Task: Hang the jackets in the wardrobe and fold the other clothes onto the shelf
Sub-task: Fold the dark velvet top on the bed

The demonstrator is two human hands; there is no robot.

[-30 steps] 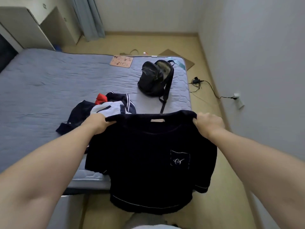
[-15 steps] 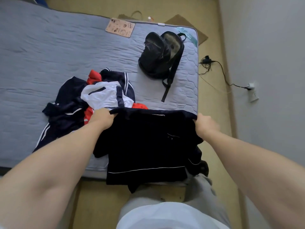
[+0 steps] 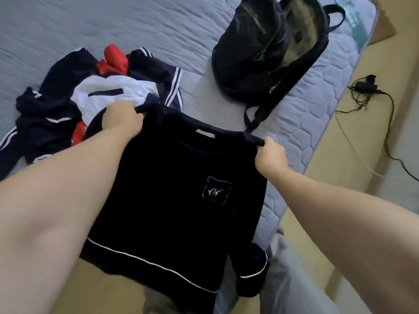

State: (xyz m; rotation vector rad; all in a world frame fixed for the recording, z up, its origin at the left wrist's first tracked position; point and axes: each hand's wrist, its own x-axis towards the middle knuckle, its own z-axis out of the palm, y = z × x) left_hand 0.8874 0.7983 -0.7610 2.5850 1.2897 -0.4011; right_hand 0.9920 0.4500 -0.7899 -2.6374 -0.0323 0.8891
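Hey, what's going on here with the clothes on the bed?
A person holds a dark top up by its shoulders over the near edge of the bed, left hand gripping one shoulder, right hand the other. A loose pile of other clothes and a black backpack lie on the bed.

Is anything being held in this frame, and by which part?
The dark navy short-sleeved top with white piping, held by its two shoulders: the left hand grips one shoulder, the right hand the other.

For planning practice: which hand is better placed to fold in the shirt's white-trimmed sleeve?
Probably right: the right hand grips the dark shirt above that sleeve; the left hand holds the opposite shoulder.
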